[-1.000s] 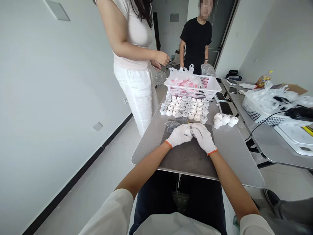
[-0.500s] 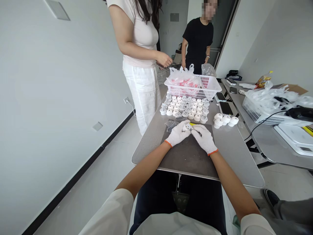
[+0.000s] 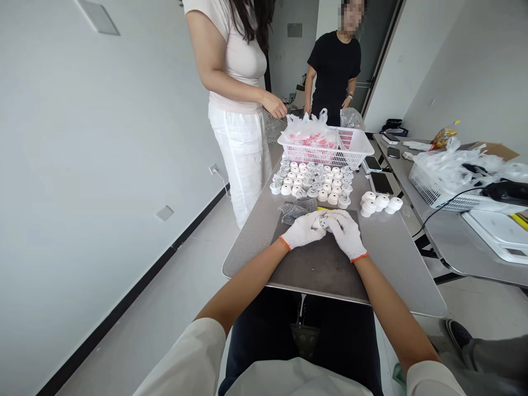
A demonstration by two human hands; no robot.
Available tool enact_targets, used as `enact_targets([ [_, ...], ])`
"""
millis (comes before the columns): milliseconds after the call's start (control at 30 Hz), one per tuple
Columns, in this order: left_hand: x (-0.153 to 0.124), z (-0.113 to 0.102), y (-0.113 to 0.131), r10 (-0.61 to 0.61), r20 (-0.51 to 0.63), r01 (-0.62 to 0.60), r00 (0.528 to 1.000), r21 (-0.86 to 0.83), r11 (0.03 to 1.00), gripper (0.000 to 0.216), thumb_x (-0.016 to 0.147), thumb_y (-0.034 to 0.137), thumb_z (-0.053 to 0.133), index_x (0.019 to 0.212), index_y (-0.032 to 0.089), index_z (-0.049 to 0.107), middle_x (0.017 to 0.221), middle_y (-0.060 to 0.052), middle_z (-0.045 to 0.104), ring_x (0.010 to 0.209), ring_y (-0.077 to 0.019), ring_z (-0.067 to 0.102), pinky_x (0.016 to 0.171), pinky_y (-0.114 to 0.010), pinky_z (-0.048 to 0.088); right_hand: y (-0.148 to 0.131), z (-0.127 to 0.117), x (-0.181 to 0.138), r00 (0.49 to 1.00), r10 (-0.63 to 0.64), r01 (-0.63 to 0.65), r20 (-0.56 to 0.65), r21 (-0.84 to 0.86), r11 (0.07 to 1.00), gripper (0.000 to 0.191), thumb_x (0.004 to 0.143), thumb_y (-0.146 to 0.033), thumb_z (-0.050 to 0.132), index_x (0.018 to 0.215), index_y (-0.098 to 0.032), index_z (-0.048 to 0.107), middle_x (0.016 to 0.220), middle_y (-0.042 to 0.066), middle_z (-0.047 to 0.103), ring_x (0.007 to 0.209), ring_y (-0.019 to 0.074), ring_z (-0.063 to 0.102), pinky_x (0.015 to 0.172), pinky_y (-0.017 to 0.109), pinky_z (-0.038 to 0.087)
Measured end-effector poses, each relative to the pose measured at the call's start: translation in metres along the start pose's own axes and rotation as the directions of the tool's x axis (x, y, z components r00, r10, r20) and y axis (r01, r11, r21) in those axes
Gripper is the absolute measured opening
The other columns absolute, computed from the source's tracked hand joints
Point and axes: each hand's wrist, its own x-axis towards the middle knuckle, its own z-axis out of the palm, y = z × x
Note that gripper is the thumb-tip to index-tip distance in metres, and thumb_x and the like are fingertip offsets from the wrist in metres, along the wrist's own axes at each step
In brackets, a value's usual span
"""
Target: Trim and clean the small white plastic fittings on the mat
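Between my gloved hands is a small white round plastic part with a greyish face, partly covered by fingers. My left hand is closed around its left side. Fingers of my right hand press on it from the right and above. Both hands are over a dark mat at the near side of the table. Just past the left hand lies a grey cloth. A bit of something yellow shows behind the hands.
Rows of white round parts fill the table beyond the mat; several more white pieces stand at right. Behind the rows is a white basket with plastic bags. Phones lie beside it. Two people stand at the far end.
The white part has turned in my hands and come slightly nearer. My right fingers have moved over it, and more grey cloth shows. A person's hand beyond has shifted slightly left.
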Motion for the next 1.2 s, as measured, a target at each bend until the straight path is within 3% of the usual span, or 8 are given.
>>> enact_targets([
  [133, 0.0, 0.0, -0.005, -0.008, -0.03, 0.008, 1.0, 0.013, 1.0, 0.068, 0.076, 0.023, 0.069, 0.142, 0.019, 0.054, 0.134, -0.007, 0.066, 0.12, -0.0252, 0.063, 0.111, -0.039, 0.047, 0.001, 0.003, -0.001, 0.997, 0.054, -0.051, 0.061, -0.052, 0.997, 0.028, 0.088, -0.044, 0.067, 0.108, -0.027, 0.075, 0.123, 0.005, 0.065, 0.114, 0.0226, 0.063, 0.105, 0.039, 0.05],
  [367, 0.0, 0.001, -0.007, 0.022, -0.031, -0.021, 0.999, 0.04, 0.999, 0.068, 0.076, 0.023, 0.068, 0.143, 0.02, 0.053, 0.137, -0.007, 0.064, 0.124, -0.0252, 0.061, 0.114, -0.039, 0.045, -0.001, 0.005, 0.0, 0.992, 0.088, -0.084, 0.086, -0.053, 0.995, 0.028, 0.088, -0.042, 0.065, 0.109, -0.026, 0.073, 0.126, 0.006, 0.064, 0.117, 0.023, 0.061, 0.106, 0.04, 0.048],
  [633, 0.001, 0.004, -0.003, 0.018, -0.011, -0.016, 1.0, 0.153, 0.988, 0.07, 0.073, 0.028, 0.071, 0.141, 0.021, 0.055, 0.132, -0.009, 0.067, 0.118, -0.0262, 0.064, 0.108, -0.038, 0.048, -0.009, -0.001, 0.001, 0.991, 0.109, -0.104, 0.083, -0.07, 0.992, 0.019, 0.088, -0.041, 0.061, 0.083, -0.023, 0.068, 0.102, 0.004, 0.065, 0.098, 0.0207, 0.064, 0.096, 0.039, 0.049],
  [1200, 0.0, 0.001, 0.002, -0.013, -0.008, 0.014, 1.0, 0.123, 0.992, 0.067, 0.076, 0.035, 0.073, 0.139, 0.023, 0.057, 0.134, -0.009, 0.065, 0.122, -0.0283, 0.062, 0.113, -0.043, 0.045, -0.014, -0.001, 0.001, 0.981, 0.19, -0.183, 0.047, -0.125, 0.975, 0.025, 0.088, -0.044, 0.06, 0.077, -0.022, 0.065, 0.088, 0.002, 0.06, 0.084, 0.0194, 0.062, 0.085, 0.037, 0.047],
])
